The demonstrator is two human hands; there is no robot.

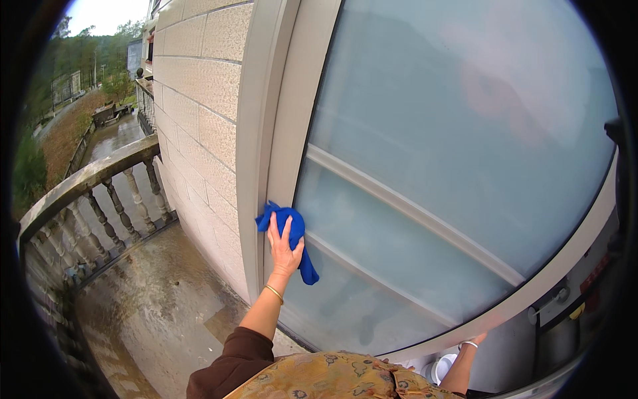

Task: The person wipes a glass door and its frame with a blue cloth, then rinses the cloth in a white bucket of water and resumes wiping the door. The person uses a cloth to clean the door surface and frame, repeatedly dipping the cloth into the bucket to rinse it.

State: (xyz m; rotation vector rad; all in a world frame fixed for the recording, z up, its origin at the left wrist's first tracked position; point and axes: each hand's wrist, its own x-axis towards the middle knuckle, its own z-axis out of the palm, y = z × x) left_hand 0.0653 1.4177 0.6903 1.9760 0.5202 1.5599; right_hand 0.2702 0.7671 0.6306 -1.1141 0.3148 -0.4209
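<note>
My left hand (285,249) presses a bunched blue cloth (294,224) against the left frame of a sliding glass door (398,199), with its fingers spread over the cloth. One end of the cloth hangs down beside the wrist, which has a gold-coloured bangle. At the lower right, my right hand (479,339) is at the edge of the door's light metal frame (451,335). Most of its fingers are hidden behind that frame. A silver-coloured bangle is on that wrist.
A white bucket (443,368) stands inside, near my right forearm. Left of the door is a tiled wall (199,124). A stone balustrade (99,172) borders the wet concrete floor (159,294). Dark furnishings partly show indoors at the right.
</note>
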